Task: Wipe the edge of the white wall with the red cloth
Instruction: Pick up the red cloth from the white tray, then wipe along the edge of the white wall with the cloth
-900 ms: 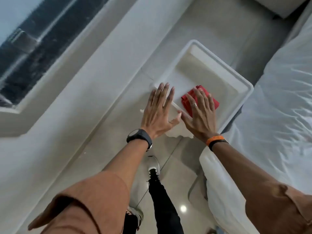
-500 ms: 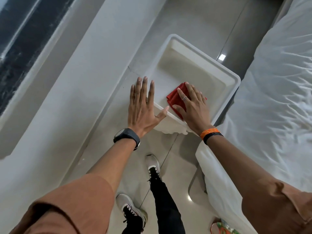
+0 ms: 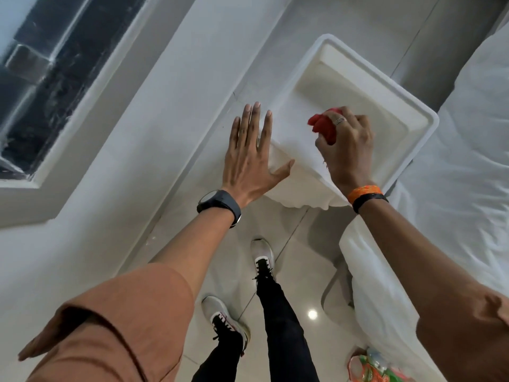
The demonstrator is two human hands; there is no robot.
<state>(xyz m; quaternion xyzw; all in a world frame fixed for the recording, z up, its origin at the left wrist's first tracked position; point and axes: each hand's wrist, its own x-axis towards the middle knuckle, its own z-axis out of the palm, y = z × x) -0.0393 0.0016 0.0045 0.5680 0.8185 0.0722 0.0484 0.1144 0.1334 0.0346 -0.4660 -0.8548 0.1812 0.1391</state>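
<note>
1. Pale walls, a glossy tiled floor (image 3: 286,235) and a dark window (image 3: 41,86) set in a deep recess frame the scene, viewed steeply downward.
2. The red cloth (image 3: 322,126) is bunched in the right hand (image 3: 347,150), fingers curled tight around it, over the near end of the white tray-like top (image 3: 407,106), just inside its near edge.
3. Soft and crumpled, the cloth bulges out past the knuckles; gathering it this way probably gives a firm pad to rub with.
4. The left hand (image 3: 253,155) lies flat with its fingers spread apart, holding nothing, across the top's near left corner where it meets the white wall (image 3: 179,111), seemingly to brace the body.
5. That top is a smooth, matte rectangle with a raised rim and rounded corners.
6. The wall's edge looks plain and painted; wiping along it seems about to begin.
7. Rumpled white bedding (image 3: 454,202) presses against the top's right side.
8. Both wrists carry bands, below rust-coloured sleeves.
</note>
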